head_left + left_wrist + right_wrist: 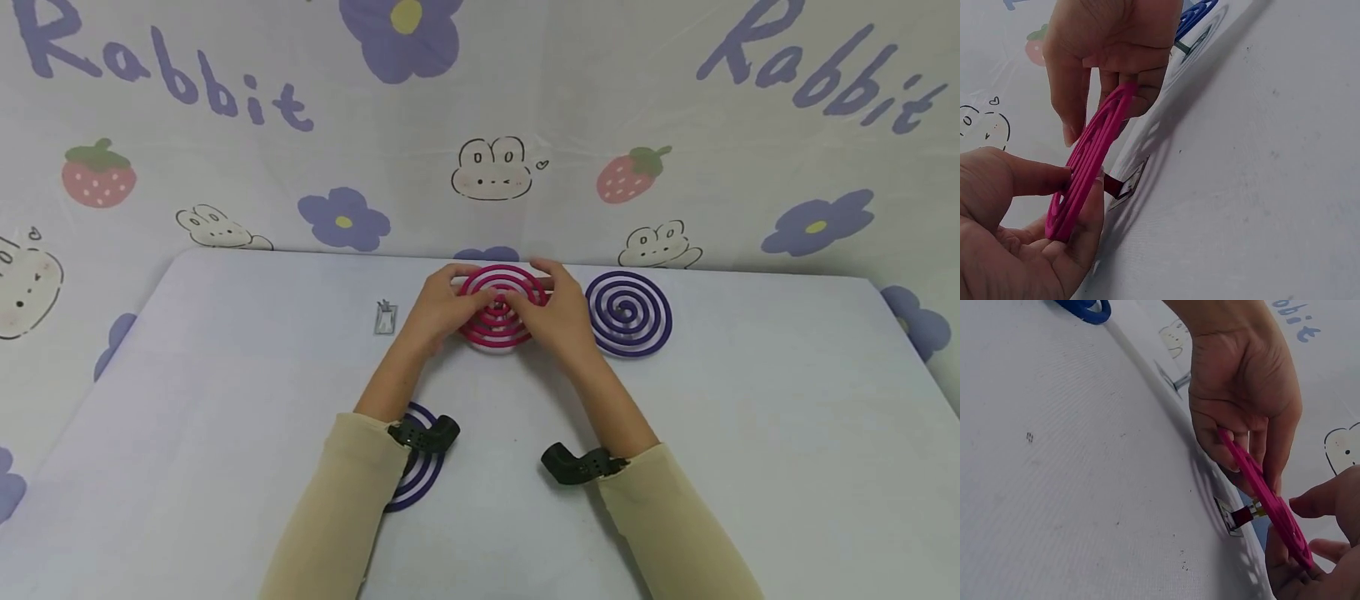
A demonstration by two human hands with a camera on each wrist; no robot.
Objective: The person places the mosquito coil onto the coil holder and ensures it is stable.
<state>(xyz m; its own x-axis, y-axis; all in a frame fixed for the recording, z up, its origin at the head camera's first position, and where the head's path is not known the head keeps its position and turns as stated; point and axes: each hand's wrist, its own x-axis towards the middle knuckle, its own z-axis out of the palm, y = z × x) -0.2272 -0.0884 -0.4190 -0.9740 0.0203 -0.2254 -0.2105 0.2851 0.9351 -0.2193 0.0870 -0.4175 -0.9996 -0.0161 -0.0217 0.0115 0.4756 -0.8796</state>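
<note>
1 pc. pink coil [1089, 165], 12 o'clock over table [262, 417], w/ metal stand [1229, 517] beneath; L hand [446, 304] & R hand [557, 312] fingers grip rim. Rec.: coil level, thumbs light nr. ctr.

In the head view, purple handwritten-style lettering on the white backdrop [577, 92] reads "Rabbit" [167, 71] at eleven o'clock and again "Rabbit" [832, 68] at one o'clock. The right wrist view shows a cropped "bit" ending [1300, 328] at one o'clock on that backdrop.
</note>
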